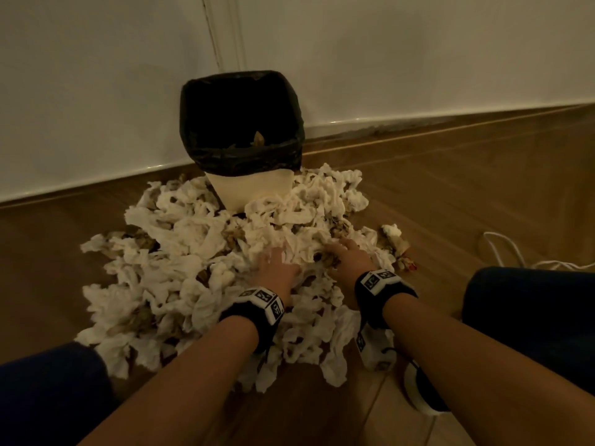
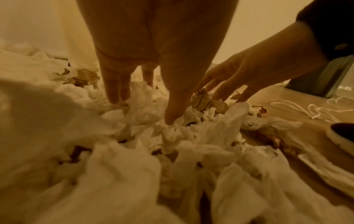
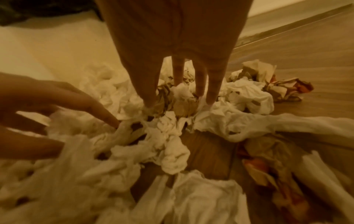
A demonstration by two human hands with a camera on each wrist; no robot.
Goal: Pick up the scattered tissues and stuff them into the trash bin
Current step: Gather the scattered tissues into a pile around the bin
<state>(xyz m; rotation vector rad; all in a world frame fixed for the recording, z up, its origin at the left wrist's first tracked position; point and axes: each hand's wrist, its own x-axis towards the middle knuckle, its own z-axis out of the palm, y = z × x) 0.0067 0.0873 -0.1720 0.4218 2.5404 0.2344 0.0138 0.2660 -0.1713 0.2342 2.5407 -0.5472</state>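
Note:
A big heap of crumpled white tissues point(image 1: 199, 268) lies on the wooden floor, round the foot of a cream trash bin point(image 1: 254, 191) lined with a black bag point(image 1: 241, 123). My left hand point(image 1: 277, 265) and right hand point(image 1: 347, 255) reach side by side into the heap's near middle. The left hand point(image 2: 145, 97) points its straight fingers down into the tissues point(image 2: 172, 133), and nothing is gripped. Spread and straight, the right hand point(image 3: 180, 97) touches the tissues point(image 3: 168, 125) with its fingertips. Each hand also shows in the other's wrist view: right hand point(image 2: 239, 84), left hand point(image 3: 67, 106).
The bin stands against a white wall with a skirting board point(image 1: 418, 123). Brown and red crumpled paper point(image 1: 402, 252) lies at the heap's right edge, and a white cable point(image 1: 502, 252) beyond it. My knees point(image 1: 531, 310) flank the heap; a shoe point(image 1: 421, 394) sits under the right arm.

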